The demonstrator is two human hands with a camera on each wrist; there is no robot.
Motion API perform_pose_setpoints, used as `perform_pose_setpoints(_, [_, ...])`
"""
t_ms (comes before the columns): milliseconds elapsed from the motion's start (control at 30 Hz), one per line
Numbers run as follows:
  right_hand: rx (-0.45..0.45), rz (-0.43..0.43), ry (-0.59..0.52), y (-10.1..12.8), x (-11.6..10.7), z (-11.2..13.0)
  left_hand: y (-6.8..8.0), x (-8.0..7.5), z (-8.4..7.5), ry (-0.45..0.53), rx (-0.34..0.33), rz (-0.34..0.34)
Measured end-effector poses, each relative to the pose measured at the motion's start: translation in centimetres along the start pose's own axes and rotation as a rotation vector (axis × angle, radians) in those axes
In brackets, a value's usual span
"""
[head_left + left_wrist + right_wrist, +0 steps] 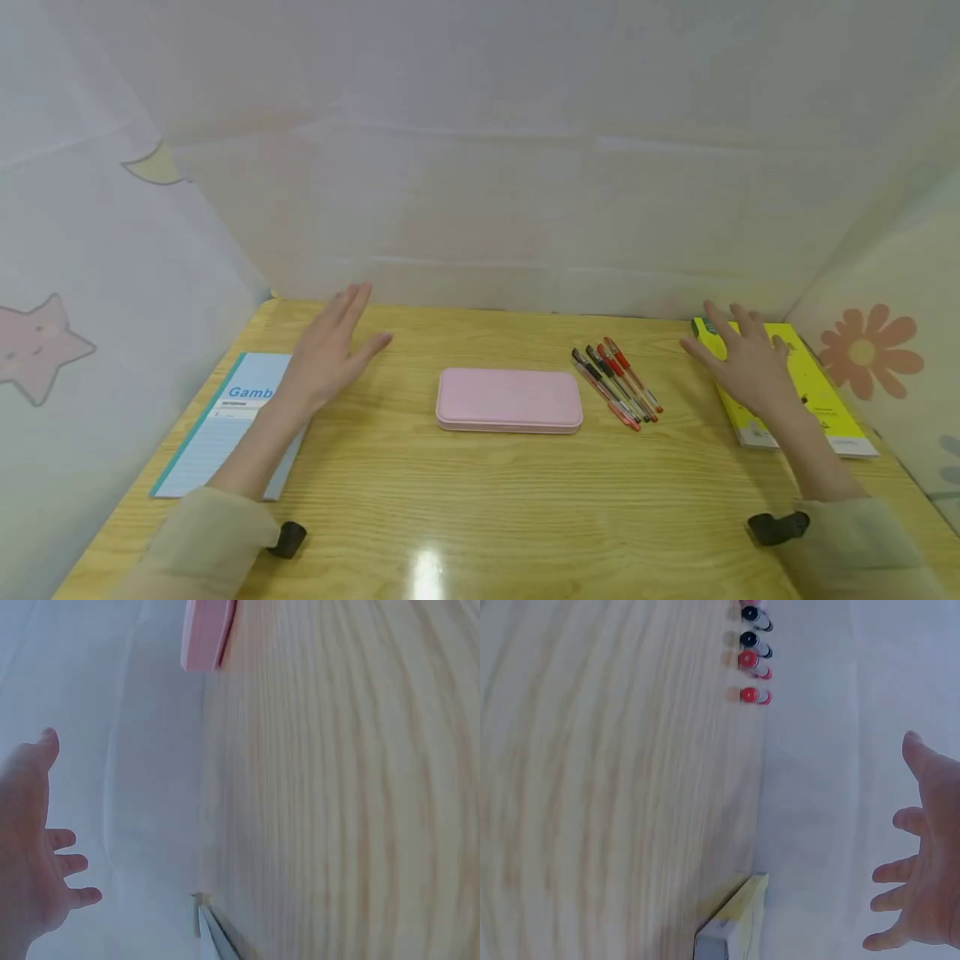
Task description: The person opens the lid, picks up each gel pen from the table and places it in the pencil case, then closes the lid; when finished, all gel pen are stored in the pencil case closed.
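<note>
My left hand hovers over the right side of a light blue notebook, fingers stretched and thumb spread, holding nothing. Over the left part of a yellow book is my right hand, its fingers spread and likewise holding nothing. Between the hands lies a closed pink pencil case. Several pens with black and red caps lie side by side, slanted, to the right of the case. In the left wrist view the left hand shows against the white cloth; so does the right hand in its own view.
The wood-grain table is bordered by a white cloth at the back and both sides. A black wrist device sits at the left sleeve, and another wrist device at the right sleeve.
</note>
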State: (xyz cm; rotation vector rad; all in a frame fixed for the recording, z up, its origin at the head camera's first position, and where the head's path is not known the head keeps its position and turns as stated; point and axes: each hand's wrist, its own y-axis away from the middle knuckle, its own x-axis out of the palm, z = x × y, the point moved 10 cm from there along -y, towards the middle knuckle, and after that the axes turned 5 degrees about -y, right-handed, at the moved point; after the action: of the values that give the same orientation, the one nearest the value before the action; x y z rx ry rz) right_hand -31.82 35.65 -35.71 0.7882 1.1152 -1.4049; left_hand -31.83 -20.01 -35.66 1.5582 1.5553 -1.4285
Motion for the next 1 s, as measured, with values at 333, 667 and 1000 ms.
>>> perform_pose_setpoints(333, [-0.095,-0.035,-0.079,0.0,0.3,4.0,-0.3,2.7,-2.4,0.196,-0.004,0.082])
perform_pose_setpoints(667, [-0.207,-0.061,-0.118,0.1,2.1,8.0,-0.1,5.9,-5.4,0.414,0.062,0.266])
perform_pose_setpoints(1000, [-0.396,-0.041,-0.014,-0.2,5.0,13.2,1.1,8.5,-8.0,0.516,0.083,0.434])
